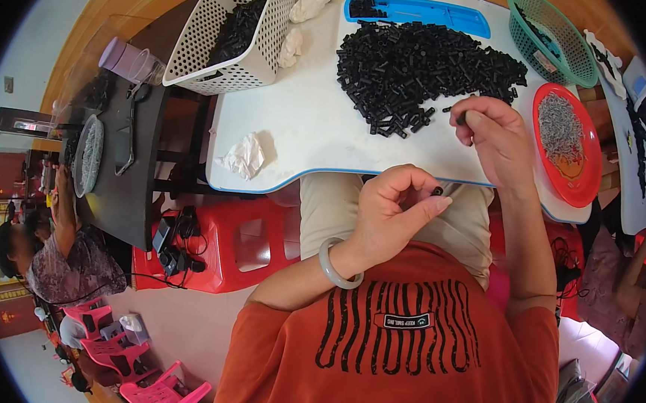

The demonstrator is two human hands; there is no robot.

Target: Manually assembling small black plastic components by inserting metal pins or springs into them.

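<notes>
My left hand (pixel 393 210) is held above my lap at the near edge of the white table (pixel 306 118), pinching a small black cylinder piece (pixel 438 190) between thumb and fingers; a pale bangle sits on that wrist. My right hand (pixel 496 135) rests on the table beside a big heap of small black tube pieces (pixel 422 66), with its fingers closed on another black piece (pixel 461 118). Just right of that hand lies a red plate (pixel 582 191) with a pile of thin grey metal bits.
A white perforated basket (pixel 222 33) with black parts stands at the table's far left, crumpled tissues (pixel 245 156) nearby. A blue tray (pixel 426 14) and green basket (pixel 556 34) sit at the back. A red stool (pixel 237 244) and another seated person (pixel 57 258) are to my left.
</notes>
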